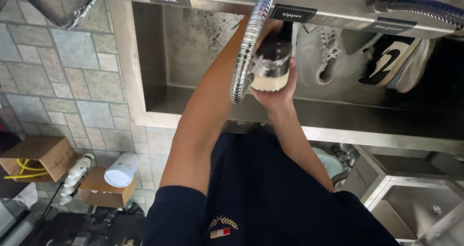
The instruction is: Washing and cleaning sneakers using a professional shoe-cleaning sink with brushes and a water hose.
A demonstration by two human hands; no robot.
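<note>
Steel sink [145, 82] in front of us, and over it we hold a black shoe with a cream sole [271, 65], sole end toward us, so any runoff lands in the basin. Our right hand [275, 94] cups it from below, fingers wrapped tight round the sole. Our left hand is hidden behind the corrugated metal hose [249, 43]; its grip we cannot tell

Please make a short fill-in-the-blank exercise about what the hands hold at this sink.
1. The right hand holds a ____ shoe.
2. The metal hose hangs in front of the ____ arm.
3. The white sneaker lies in the ____.
Missing words: black; left; sink
</note>
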